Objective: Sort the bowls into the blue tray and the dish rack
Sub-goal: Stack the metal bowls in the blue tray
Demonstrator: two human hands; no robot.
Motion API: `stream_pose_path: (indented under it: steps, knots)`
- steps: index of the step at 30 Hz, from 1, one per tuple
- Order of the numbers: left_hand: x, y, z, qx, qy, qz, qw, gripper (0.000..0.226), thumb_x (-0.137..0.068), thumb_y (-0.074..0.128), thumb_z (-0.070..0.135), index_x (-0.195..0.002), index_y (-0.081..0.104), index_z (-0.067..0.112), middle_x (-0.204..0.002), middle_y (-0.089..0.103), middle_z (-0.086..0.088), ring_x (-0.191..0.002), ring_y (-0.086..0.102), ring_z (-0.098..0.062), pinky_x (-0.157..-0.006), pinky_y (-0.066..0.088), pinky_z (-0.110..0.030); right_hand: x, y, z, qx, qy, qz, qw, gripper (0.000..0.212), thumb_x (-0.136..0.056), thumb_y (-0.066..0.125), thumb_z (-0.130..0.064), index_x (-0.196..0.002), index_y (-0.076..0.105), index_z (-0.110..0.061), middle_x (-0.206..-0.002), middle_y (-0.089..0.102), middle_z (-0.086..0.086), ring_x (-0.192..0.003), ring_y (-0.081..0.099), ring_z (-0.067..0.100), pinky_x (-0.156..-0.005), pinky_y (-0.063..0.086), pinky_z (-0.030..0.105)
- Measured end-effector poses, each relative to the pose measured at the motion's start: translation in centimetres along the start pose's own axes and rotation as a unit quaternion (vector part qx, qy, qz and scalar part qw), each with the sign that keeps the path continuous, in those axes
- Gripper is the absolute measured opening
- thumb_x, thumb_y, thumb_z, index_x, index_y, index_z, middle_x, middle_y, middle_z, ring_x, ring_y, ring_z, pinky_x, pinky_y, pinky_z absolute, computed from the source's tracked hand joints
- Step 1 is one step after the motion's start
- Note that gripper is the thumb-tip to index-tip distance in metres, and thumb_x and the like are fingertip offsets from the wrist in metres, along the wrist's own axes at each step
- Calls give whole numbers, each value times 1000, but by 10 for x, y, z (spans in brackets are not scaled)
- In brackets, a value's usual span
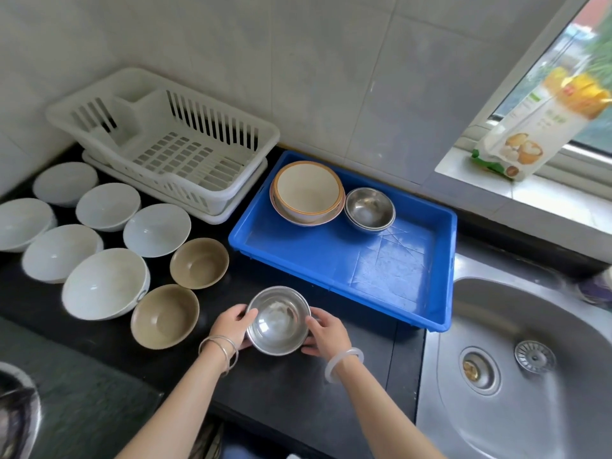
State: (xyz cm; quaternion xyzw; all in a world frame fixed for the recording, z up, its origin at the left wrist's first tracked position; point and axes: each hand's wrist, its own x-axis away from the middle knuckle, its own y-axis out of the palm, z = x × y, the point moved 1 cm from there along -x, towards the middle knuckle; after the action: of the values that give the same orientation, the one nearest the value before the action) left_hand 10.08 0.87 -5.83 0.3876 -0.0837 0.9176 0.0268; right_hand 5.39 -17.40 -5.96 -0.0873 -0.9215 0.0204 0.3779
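A steel bowl (279,321) sits low over the black counter, gripped from both sides: my left hand (233,326) holds its left rim and my right hand (326,332) its right rim. Just beyond it lies the blue tray (381,276), which holds a cream bowl (308,190) stacked in a pinkish one and stacked steel bowls (370,208) at its far end. The white dish rack (165,140) stands at the back left with no bowls in it. Several white bowls (102,283) and two tan bowls (164,315) rest on the counter at the left.
A steel sink (530,376) fills the right side, with a drain and a loose strainer. A food packet (543,127) leans on the window sill at the back right. Tiled wall runs behind the rack and tray. A dark pan edge (16,409) shows at bottom left.
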Motion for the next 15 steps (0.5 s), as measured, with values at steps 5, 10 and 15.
stream_pose_path:
  steps: [5, 10, 15]
  knots:
    - [5, 4, 5, 14, 10, -8, 1000, 15, -90, 54, 16, -78, 63, 18, -83, 63, -11, -77, 62, -23, -61, 54, -33, 2, -3, -4, -14, -14, 9, 1000, 27, -93, 51, -20, -118, 63, -23, -93, 72, 3, -81, 71, 17, -72, 61, 32]
    - [18, 12, 44, 32, 67, -25, 997, 12, -89, 57, 17, -80, 64, 21, -84, 64, -6, -78, 64, -19, -54, 54, -26, 4, -22, -28, -41, -59, 24, 997, 22, -92, 53, -21, -110, 66, -22, -93, 72, 6, -75, 72, 20, -66, 60, 30]
    - [25, 45, 94, 103, 63, -74, 990, 13, -90, 56, 15, -100, 59, 8, -92, 61, -8, -79, 61, -19, -59, 57, -27, 0, -61, -70, -68, -88, 53, 992, 16, -93, 51, -21, -99, 65, -20, -90, 64, 5, -68, 64, 24, -63, 58, 30]
